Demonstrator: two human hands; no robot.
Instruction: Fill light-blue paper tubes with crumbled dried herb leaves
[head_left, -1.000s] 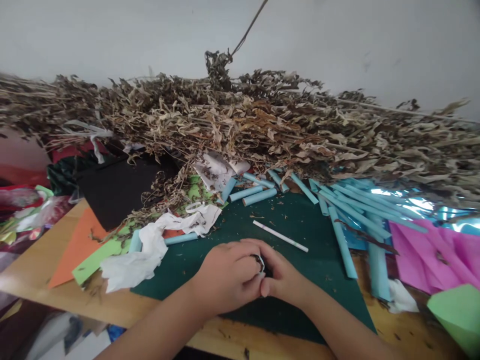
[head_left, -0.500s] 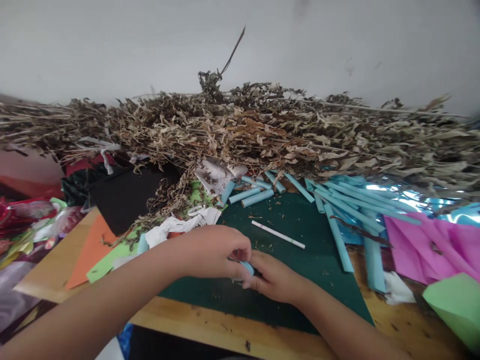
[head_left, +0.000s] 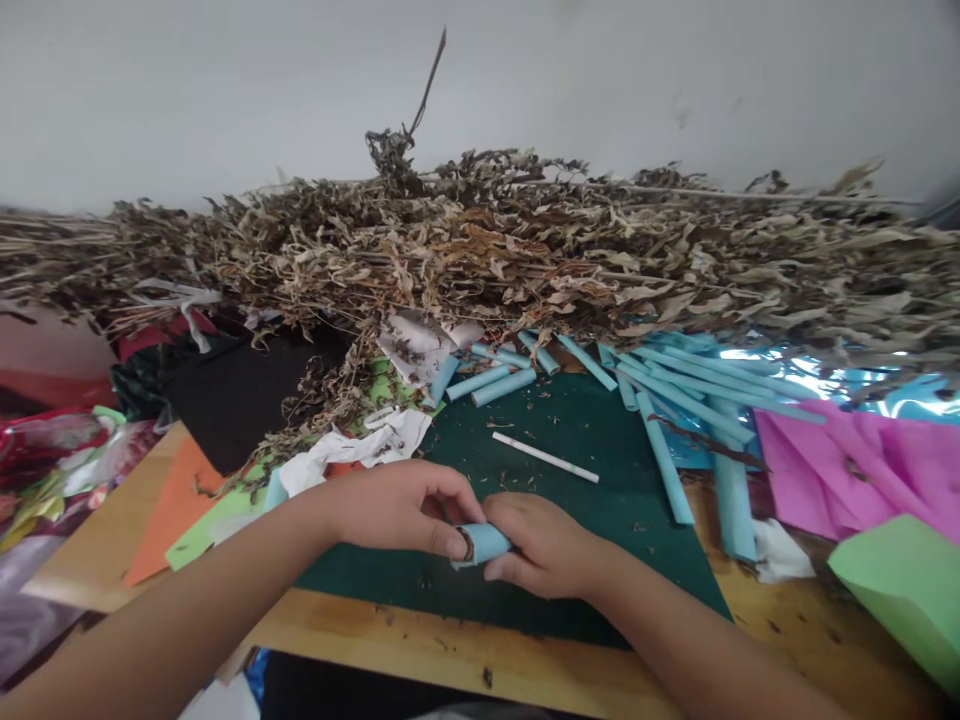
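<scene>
Between both hands is a short light-blue paper roll, its left end showing dried leaf inside. My right hand grips the roll's right end between thumb and fingers. At the left end, my left hand has its thumb and fingers curled around the opening, touching the edge. Both hands are just above a dark green sheet on the wooden table. A thin white paper stick lies on the sheet beyond the hands, with leaf crumbs scattered about.
Dried leafy stalks are heaped along the wall. Several light-blue paper tubes lie at the right and back of the sheet. Pink paper, a green sheet, crumpled white paper, orange paper and black paper surround it.
The blue roll has come into fuller view, its leaf-filled end turned toward the left. My left fingers have loosened and shifted left along it. The whole view has shifted slightly.
</scene>
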